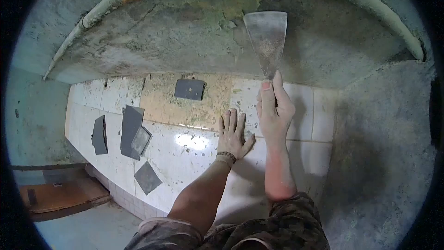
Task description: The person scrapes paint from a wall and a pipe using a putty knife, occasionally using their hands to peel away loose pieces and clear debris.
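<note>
- Scraper is pointing up the wall in the head view, its broad blade fanning out above the tiled ledge and its edge lying just right of some flaking paint; whether that edge is touching the wall, I cannot tell.
- The right hand is closing round the handle, which the fingers are mostly hiding, with fingertips reaching the neck of the blade; that high hold is probably giving finer control of the angle.
- The left hand is lying palm down on the ledge, fingers a little apart and thumb out wide, gripping nothing; it is seemingly bracing the body, which should be steadying each stroke.
- Good scraping, I judge, is keeping the whole edge low and even against the surface, since a steep angle or a lifted corner is risking gouges.
- A dark sheet is resting at the back of the ledge, left of both hands, while paint crumbs are speckling the tiles; shifting the bracing palm over that grit is inviting a slip.
</note>
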Demonstrator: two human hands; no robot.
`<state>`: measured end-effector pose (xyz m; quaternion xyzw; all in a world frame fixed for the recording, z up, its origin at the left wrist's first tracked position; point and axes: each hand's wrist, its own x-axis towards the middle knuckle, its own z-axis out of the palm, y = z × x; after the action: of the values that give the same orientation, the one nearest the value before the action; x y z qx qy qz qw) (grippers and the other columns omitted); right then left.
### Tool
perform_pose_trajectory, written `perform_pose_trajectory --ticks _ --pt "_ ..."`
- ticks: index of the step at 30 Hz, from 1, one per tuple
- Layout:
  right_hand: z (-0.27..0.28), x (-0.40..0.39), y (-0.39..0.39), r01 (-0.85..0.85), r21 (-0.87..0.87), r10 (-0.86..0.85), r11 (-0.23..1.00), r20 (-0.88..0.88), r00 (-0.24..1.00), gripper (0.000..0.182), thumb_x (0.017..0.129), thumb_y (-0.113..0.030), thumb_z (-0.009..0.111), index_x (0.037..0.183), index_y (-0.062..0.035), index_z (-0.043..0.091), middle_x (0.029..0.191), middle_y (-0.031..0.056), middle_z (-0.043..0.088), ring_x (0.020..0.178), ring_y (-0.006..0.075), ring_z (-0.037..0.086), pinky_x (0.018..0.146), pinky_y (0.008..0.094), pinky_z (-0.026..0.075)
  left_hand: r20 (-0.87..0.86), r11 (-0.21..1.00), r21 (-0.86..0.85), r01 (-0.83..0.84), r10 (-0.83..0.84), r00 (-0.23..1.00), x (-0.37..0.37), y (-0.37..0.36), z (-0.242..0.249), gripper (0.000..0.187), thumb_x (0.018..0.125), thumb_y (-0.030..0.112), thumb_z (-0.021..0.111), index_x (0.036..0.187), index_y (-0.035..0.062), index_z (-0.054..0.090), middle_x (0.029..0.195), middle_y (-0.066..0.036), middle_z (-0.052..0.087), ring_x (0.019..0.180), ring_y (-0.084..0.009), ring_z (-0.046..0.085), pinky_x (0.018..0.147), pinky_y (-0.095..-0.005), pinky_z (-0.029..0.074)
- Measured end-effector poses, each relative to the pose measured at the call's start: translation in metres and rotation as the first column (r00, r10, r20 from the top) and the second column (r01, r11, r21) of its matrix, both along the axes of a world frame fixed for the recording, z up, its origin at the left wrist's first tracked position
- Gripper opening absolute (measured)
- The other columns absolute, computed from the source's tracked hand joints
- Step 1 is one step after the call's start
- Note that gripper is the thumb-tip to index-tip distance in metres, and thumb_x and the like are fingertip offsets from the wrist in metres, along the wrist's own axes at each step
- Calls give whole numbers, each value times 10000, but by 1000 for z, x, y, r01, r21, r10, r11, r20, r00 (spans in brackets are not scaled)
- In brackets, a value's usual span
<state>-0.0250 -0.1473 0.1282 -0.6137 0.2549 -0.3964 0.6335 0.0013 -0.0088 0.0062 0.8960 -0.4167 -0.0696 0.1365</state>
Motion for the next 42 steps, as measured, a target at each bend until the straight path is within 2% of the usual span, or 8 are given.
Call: perform_pose_trajectory --ticks 5,9,12,19,23,27,35,42 --pt "4 -10 -7 -35 43 33 998 34 999 450 1020 -160 559 1443 -29 475 672 -61 450 530 5 359 459 175 316 10 1000 10 -5 5 1000 -9 5 -6 829 900 563 489 1531 63 293 1589 -259 199 1498 -408 105 1204 -556 33" --pt "10 -1 -5 2 -1 -3 1000 -47 999 408 998 -107 579 1359 74 517 787 -70 510 657 23 417 564 184 359 14 1000 -8 -11 11 1000 -3 0 -3 824 901 558 491 1528 59 300 1590 -262 194 1498 -407 107 1206 -553 30" --pt "7 -13 -10 -73 214 51 974 107 993 417 992 -138 604 1344 72 527 797 -74 513 682 31 433 579 185 364 6 1000 -25 -1 2 1000 -5 3 -3 832 885 531 515 1520 37 304 1585 -276 195 1494 -421 111 1202 -560 34" --pt "61 13 -11 -46 17 43 999 142 989 397 967 -99 627 1328 49 557 812 -57 554 718 14 452 605 174 378 22 1000 -13 -1 1 1000 -5 3 -2 807 905 536 492 1518 41 316 1584 -269 203 1495 -411 116 1205 -556 38" --pt "2 -17 -14 -101 236 83 967 85 993 398 979 -89 602 1344 55 536 837 -32 588 744 19 485 632 169 402 3 999 -33 -9 9 1000 -4 0 -2 807 902 536 498 1517 46 320 1584 -269 202 1494 -413 117 1204 -558 41" --pt "59 20 -12 -70 -2 69 998 147 987 400 994 -94 580 1372 28 534 807 -34 565 712 13 468 618 170 387 15 1000 -22 0 1 1000 -3 1 -1 813 897 540 504 1521 54 315 1586 -266 202 1492 -411 125 1203 -560 40" --pt "14 7 -2 -50 44 52 998 -35 998 422 994 -129 592 1358 72 519 816 -50 551 684 30 451 620 182 404 -27 1000 -1 -8 8 1000 -5 3 2 829 892 552 504 1533 70 292 1592 -260 191 1502 -398 98 1206 -555 17" --pt "1 -7 -7 -88 255 49 963 157 986 432 975 -125 626 1332 96 522 805 -48 546 727 42 470 635 197 423 11 1000 0 -7 7 1000 -3 1 0 834 899 567 481 1534 63 287 1594 -255 190 1504 -391 91 1207 -557 16"
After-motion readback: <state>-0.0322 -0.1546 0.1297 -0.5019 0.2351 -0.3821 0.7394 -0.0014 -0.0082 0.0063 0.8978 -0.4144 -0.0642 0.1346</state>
